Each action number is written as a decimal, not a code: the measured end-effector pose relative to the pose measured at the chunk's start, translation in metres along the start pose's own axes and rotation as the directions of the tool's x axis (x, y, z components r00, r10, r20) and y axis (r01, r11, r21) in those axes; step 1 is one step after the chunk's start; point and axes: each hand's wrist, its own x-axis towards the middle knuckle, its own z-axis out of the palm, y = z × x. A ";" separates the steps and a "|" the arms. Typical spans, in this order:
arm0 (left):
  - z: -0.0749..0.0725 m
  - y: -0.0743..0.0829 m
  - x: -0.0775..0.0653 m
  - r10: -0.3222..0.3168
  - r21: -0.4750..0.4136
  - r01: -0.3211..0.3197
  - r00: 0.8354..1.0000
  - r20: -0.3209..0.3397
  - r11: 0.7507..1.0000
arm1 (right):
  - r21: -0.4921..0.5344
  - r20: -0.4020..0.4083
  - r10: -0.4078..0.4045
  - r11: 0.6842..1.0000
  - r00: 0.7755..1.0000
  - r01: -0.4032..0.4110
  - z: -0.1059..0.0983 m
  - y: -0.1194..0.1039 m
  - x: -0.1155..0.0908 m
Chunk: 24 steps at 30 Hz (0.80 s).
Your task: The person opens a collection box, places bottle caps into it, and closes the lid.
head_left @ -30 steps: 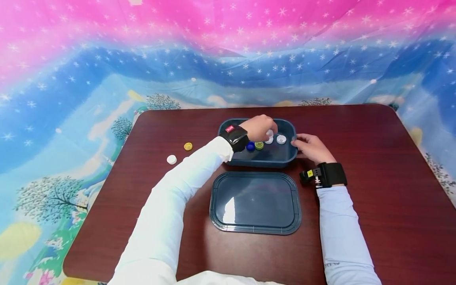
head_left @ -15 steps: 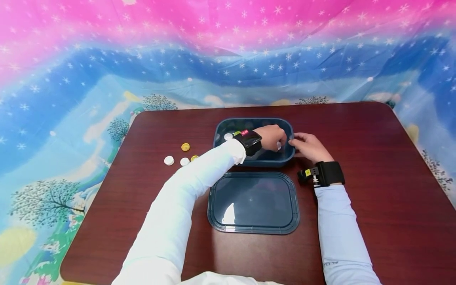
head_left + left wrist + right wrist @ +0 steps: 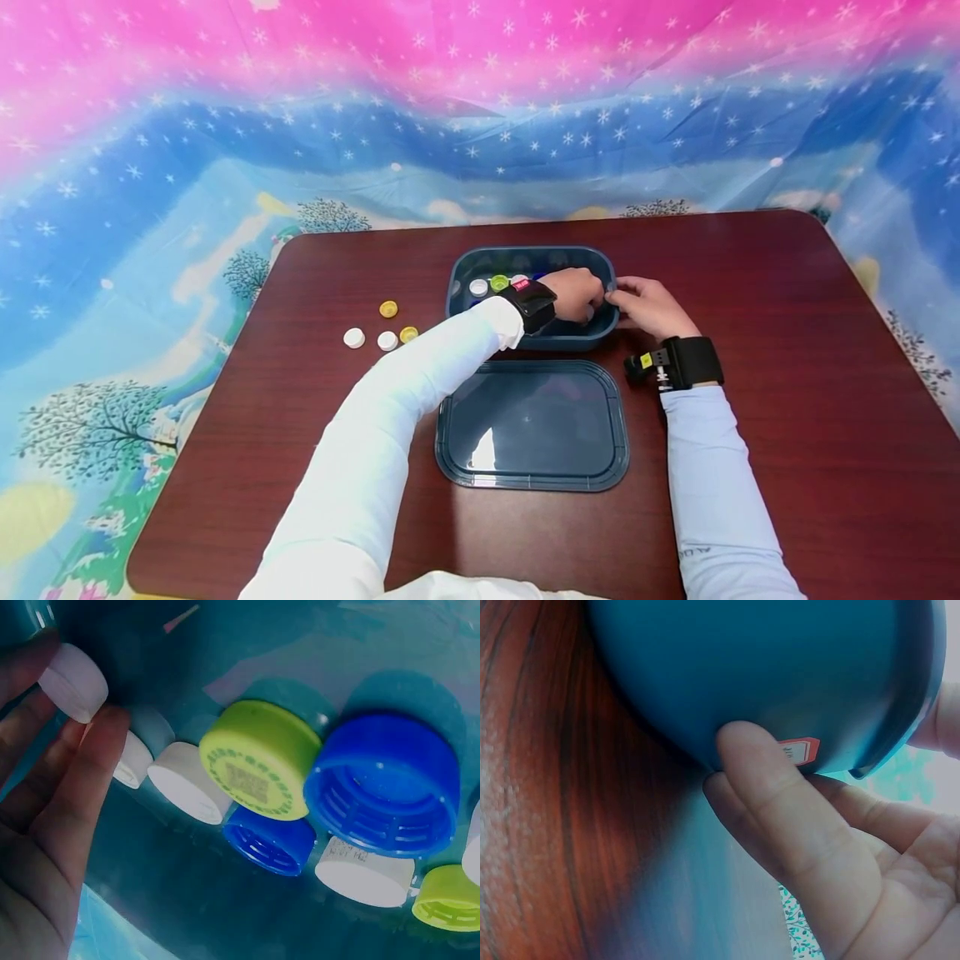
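Left hand (image 3: 573,293) has shifted right in the plastic container (image 3: 573,342) to its right end, fingertips pinching a white bottle cap (image 3: 75,681); blue, lime and white caps (image 3: 259,761) lie in there too. Right hand (image 3: 652,310) grips the right rim, fingers against outer wall. Container near far edge of the table (image 3: 795,400), lid (image 3: 532,425) on its near side, four loose caps (image 3: 387,341) toward left edge

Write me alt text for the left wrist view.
The left hand pinches a white cap inside a dark container. To the right lie a green cap and a blue cap, with other white, blue and green caps close by.
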 end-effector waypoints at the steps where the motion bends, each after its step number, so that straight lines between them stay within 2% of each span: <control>1: 0.000 0.001 -0.001 0.001 0.006 -0.001 1.000 -0.005 1.000 | 0.002 0.001 0.002 1.000 1.000 -0.002 0.000 0.000 0.000; 11: 0.000 0.002 0.000 0.023 0.086 -0.018 0.998 -0.054 0.996 | 0.019 0.012 0.035 0.999 0.999 -0.035 0.002 -0.016 -0.006; 24: 0.006 -0.001 0.006 0.001 0.108 0.004 0.999 -0.051 0.994 | -0.024 -0.011 0.016 1.000 1.000 -0.016 0.000 0.000 0.001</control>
